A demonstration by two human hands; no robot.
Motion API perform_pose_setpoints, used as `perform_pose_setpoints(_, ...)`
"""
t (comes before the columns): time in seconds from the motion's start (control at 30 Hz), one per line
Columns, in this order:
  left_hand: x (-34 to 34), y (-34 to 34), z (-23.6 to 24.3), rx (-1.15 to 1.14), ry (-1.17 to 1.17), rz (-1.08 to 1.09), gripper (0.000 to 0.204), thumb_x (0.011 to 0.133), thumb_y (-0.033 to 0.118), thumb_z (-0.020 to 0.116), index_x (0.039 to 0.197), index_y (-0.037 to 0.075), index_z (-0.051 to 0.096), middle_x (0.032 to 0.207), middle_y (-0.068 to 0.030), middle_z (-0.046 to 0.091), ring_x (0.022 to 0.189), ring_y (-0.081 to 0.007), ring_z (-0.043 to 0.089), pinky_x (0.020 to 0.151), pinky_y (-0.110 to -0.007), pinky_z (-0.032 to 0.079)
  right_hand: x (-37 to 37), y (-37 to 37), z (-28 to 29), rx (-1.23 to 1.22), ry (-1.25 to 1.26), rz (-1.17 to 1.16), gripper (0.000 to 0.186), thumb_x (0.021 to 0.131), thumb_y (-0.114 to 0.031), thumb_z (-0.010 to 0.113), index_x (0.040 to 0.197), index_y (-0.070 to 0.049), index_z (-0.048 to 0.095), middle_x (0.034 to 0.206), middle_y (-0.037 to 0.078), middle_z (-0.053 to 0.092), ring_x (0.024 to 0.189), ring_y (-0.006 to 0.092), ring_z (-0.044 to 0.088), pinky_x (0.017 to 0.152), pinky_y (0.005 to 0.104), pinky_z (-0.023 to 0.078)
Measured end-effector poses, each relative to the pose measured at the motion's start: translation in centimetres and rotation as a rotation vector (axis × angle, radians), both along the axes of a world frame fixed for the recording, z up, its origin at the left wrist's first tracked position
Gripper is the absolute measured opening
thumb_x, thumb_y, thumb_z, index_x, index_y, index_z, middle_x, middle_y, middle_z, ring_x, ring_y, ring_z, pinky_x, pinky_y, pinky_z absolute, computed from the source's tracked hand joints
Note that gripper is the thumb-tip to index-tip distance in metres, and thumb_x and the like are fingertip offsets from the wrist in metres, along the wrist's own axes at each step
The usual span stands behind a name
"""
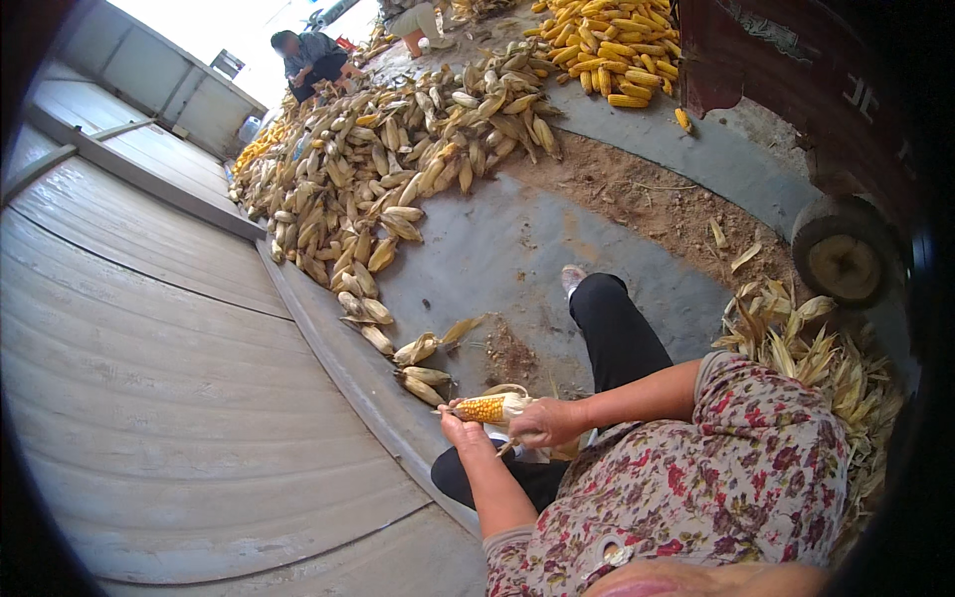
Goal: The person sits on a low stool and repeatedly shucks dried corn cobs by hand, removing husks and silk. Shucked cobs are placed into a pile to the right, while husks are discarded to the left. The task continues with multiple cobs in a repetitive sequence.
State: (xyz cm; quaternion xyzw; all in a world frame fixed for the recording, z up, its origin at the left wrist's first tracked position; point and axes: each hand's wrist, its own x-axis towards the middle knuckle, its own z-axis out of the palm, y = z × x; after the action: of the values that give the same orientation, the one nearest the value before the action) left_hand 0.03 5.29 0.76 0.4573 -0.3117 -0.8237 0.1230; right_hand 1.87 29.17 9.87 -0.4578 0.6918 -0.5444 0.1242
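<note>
A partly husked ear of corn (pixel 481 409) lies across in front of me, its yellow kernels bare and pale husk still gathered at its right end. My left hand (pixel 460 426) is closed round the ear's left end. At the other end, my right hand (pixel 543 423) is closed on the pale husk (pixel 515 404), and a strip of it hangs below the fingers. Just beyond my left hand, a few unhusked ears (pixel 426 376) lie on the grey sheet.
A large heap of unhusked corn (pixel 398 149) spreads ahead and left, beside a metal panel wall (pixel 139 328). Husked yellow cobs (pixel 622 45) are piled beyond. A dark red vehicle with a wheel (pixel 844 257) stands right, near loose husks (pixel 796 338). Another person (pixel 313 62) sits behind the heap.
</note>
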Motion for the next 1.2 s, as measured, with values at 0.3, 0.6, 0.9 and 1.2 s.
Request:
perform_pose_setpoints(0.3, -1.3, -1.5, 1.1, -0.009, 0.097, 0.067, 0.036, 0.095, 0.036, 0.041, 0.074, 0.007, 0.049, 0.063, -0.0061, 0.055, 0.062, -0.0212, 0.056, 0.061, -0.036, 0.049, 0.1, 3.7, -0.6, 0.213, -0.097, -0.073, 0.017, 0.083, -0.023, 0.056, 0.094, -0.01, 0.058, 0.075, 0.015, 0.06, 0.07, 0.0323, 0.061, 0.062, 0.0397, 0.048)
perform_pose_setpoints(0.6, -0.4, 4.6, 8.3, -0.38, 0.232, 0.099, 0.019, 0.095, 0.023, 0.043, 0.091, 0.005, 0.041, 0.067, -0.0066, 0.054, 0.064, -0.0206, 0.058, 0.063, -0.034, 0.05, -1.5, 0.3, -1.7, 0.323, -0.354, -0.25, 0.068, 0.082, -0.039, 0.059, 0.133, -0.004, 0.032, 0.118, 0.023, 0.049, 0.105, 0.035, 0.052, 0.088, 0.0397, 0.043)
perform_pose_setpoints(0.9, 1.1, 4.5, 4.3, -0.17, 0.271, -0.063, 0.026, 0.096, 0.028, 0.041, 0.081, 0.008, 0.049, 0.07, -0.0063, 0.056, 0.068, -0.0196, 0.056, 0.07, -0.035, 0.049, -1.6, -1.9, -4.5, 0.168, -0.457, -0.259, 0.079, 0.078, -0.041, 0.064, 0.134, 0.002, 0.028, 0.124, 0.024, 0.046, 0.115, 0.0329, 0.047, 0.096, 0.0374, 0.038)
perform_pose_setpoints(1.2, 0.0, 4.9, 4.5, 0.39, 0.414, -0.205, 0.038, 0.096, 0.034, 0.039, 0.07, 0.009, 0.047, 0.066, -0.003, 0.051, 0.065, -0.0175, 0.051, 0.068, -0.033, 0.045, -4.2, -1.9, -4.8, -0.206, -0.571, -0.269, 0.067, 0.074, -0.036, 0.073, 0.124, -0.004, 0.042, 0.109, 0.011, 0.055, 0.101, 0.0204, 0.053, 0.09, 0.0343, 0.041)
